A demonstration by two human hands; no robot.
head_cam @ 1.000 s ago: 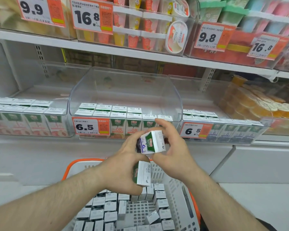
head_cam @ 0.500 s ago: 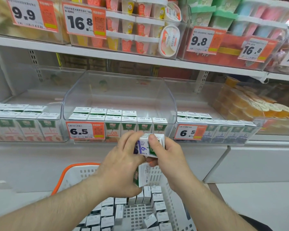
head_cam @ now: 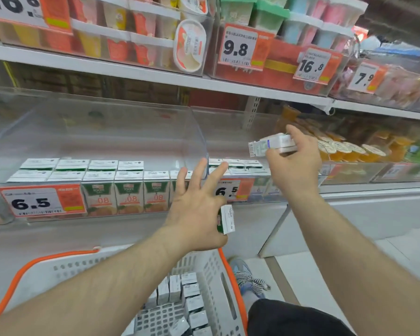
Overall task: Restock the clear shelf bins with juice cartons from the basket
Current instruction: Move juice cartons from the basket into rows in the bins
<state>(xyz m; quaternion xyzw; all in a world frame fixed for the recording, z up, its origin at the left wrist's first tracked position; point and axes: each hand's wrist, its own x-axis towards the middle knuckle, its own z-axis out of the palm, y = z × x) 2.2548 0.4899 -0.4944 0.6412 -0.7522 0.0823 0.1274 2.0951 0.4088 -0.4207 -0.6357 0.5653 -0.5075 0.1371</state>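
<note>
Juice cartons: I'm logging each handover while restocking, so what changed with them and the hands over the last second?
The right hand took the upper carton alone and carried it up and right, over the right-hand bin. The left hand let go of that carton, spreading its fingers. It still holds the second carton by the thumb. The basket remains below.

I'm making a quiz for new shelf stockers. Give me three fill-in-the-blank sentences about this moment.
1. The right hand holds a carton raised over the ____ of the two 6.5 bins.
2. The basket has an ____ rim.
3. The left hand keeps a carton against its ____ with three fingers spread.

Missing words: right; orange; palm
</note>
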